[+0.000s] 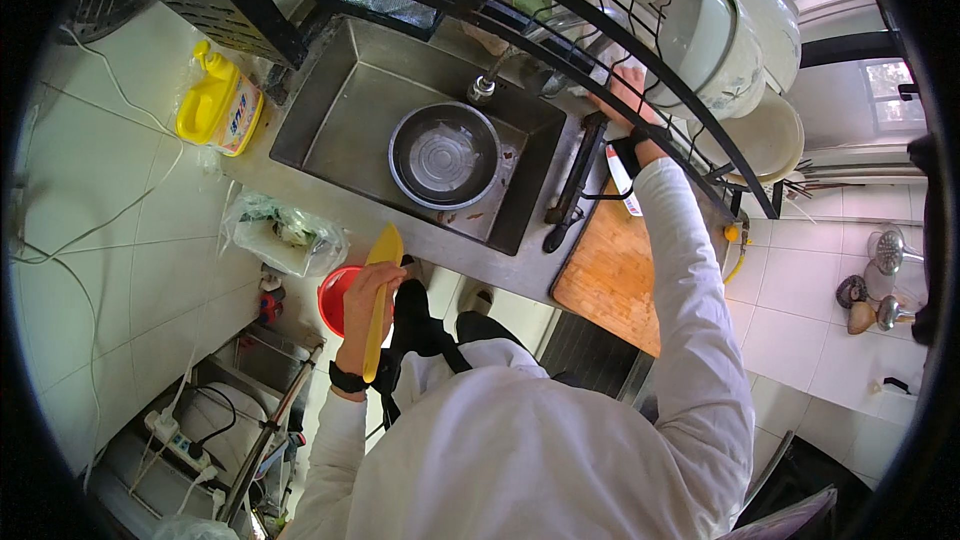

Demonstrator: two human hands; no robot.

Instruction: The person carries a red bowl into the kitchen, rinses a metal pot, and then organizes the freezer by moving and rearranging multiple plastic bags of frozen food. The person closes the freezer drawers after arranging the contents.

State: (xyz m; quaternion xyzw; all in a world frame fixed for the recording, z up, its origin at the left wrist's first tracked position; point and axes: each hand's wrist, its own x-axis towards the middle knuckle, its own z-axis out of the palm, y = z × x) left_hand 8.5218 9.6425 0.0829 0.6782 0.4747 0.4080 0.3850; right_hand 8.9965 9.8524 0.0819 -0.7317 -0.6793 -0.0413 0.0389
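Observation:
My left hand is closed around a long yellow utensil, near the front edge of the counter and above a red bucket. My right hand reaches behind the black wire dish rack; its fingers are partly hidden by the rack, and I cannot tell whether it holds anything. A metal bowl rests in the stainless steel sink, under the faucet. Right of the sink, a wooden cutting board lies on the counter, with a white and red object at its back.
White bowls are stacked in the rack over the counter. A yellow detergent bottle stands left of the sink. Below it are a bag-lined bin and a power strip with cables. Ladles hang on the right wall.

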